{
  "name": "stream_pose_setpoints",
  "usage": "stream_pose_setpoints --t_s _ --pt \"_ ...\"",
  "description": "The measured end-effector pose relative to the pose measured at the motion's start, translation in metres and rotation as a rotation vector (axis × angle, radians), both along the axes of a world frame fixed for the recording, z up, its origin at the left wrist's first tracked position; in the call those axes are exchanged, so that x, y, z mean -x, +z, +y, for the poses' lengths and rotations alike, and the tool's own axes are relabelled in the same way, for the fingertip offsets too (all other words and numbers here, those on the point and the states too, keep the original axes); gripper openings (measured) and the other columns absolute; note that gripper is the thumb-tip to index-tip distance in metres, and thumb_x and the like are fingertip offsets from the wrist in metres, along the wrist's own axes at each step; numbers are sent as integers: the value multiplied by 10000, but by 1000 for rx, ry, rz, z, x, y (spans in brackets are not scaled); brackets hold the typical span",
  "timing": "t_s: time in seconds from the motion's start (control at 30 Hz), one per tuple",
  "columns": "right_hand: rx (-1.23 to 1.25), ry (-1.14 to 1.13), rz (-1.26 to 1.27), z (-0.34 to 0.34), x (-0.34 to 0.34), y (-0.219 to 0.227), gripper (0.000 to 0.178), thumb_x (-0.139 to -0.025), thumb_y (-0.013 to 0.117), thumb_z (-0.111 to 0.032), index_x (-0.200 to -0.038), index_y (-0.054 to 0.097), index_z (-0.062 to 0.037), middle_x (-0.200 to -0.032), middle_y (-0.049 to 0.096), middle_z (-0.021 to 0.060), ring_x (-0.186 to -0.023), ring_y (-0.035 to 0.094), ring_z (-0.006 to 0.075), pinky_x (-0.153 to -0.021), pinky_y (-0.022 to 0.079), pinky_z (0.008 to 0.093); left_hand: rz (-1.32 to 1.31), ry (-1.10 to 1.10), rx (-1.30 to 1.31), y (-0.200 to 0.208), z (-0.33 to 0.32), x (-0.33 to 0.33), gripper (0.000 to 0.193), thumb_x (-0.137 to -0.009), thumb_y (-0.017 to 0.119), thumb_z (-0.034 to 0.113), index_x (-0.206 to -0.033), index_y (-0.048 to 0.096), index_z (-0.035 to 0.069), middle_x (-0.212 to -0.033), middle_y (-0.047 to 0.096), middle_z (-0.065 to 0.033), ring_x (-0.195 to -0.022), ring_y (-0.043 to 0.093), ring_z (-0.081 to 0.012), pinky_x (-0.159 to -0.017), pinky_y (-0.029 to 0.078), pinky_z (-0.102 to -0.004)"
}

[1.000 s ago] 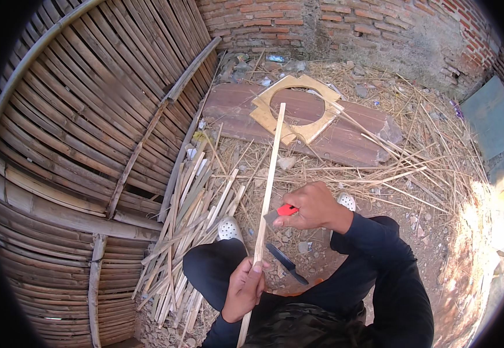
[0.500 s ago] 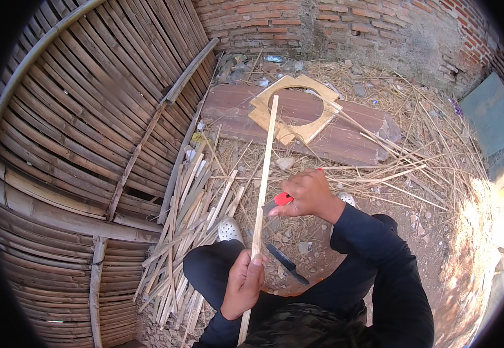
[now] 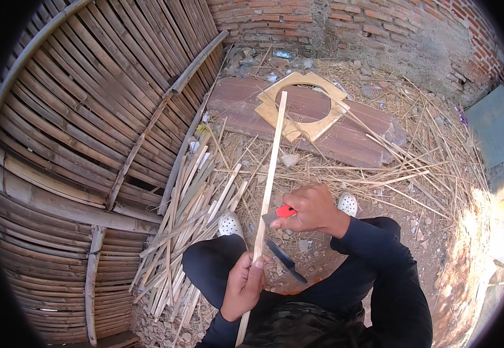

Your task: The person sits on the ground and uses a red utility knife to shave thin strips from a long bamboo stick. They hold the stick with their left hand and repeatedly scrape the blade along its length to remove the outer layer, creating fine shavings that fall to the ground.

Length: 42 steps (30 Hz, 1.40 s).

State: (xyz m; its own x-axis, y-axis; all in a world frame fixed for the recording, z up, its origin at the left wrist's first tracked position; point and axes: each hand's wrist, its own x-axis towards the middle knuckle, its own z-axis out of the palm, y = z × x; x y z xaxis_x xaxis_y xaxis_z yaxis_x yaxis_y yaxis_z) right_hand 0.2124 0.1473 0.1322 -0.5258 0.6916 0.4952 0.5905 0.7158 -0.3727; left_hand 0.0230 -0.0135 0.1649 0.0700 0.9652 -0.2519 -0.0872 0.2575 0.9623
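Note:
A long pale bamboo strip (image 3: 273,165) runs from my lap up and away, its far end over the board with the round hole. Near its lower part my left hand (image 3: 245,285) is closed around it, thumb on top. My right hand (image 3: 314,210) grips a red-handled knife (image 3: 285,211), whose short blade rests against the right side of the strip, above my left hand. Between my feet on the ground lies a dark tool with a textured blade, like a rasp (image 3: 285,261), touched by neither hand.
Many split bamboo strips (image 3: 185,232) lie piled at my left. Ahead, a wooden board with a round hole (image 3: 320,129) rests on a brown panel (image 3: 234,104). A bamboo slat wall (image 3: 89,116) stands left, a brick wall (image 3: 403,46) behind. Shavings and stones litter the ground.
The knife and my right hand have shifted slightly down along the strip, nearer my left hand. My left hand keeps its hold. The whole view has tilted a little.

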Motion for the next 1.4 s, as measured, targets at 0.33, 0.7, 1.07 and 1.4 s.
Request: stream_pose_setpoints --t_s 0.33,0.7,1.07,1.4 --pt "104 -88 -54 15 -1 -6 613 -805 580 -690 -632 653 -106 -517 584 106 -459 600 293 -424 439 401 -47 -6 64 -4 -9 -1 205 -1039 443 221 -1063 522 34 -595 407 66 -500 328 -6 -461 251 -192" --pt "155 -400 -103 72 -19 -19 670 -842 504 -716 -688 680 -88 -536 596 106 -488 605 290 -471 457 405 213 -85 6 -8 -19 0 202 -1035 450 204 -1051 542 24 -627 432 55 -543 382 -21 -494 316 -214" --pt "232 -211 -82 39 -7 -13 671 -830 503 -723 -682 692 -97 -532 590 138 -532 632 335 -498 485 430 264 -65 -18 -7 -23 -4 190 -1031 452 204 -1053 532 32 -612 412 79 -520 349 4 -472 259 -185" --pt "46 -24 -35 11 3 -14 591 -816 584 -666 -642 653 -106 -491 544 103 -476 587 302 -428 417 402 252 -16 5 -8 -12 1 219 -1022 463 204 -1053 553 6 -613 483 12 -555 458 -53 -524 385 -241"
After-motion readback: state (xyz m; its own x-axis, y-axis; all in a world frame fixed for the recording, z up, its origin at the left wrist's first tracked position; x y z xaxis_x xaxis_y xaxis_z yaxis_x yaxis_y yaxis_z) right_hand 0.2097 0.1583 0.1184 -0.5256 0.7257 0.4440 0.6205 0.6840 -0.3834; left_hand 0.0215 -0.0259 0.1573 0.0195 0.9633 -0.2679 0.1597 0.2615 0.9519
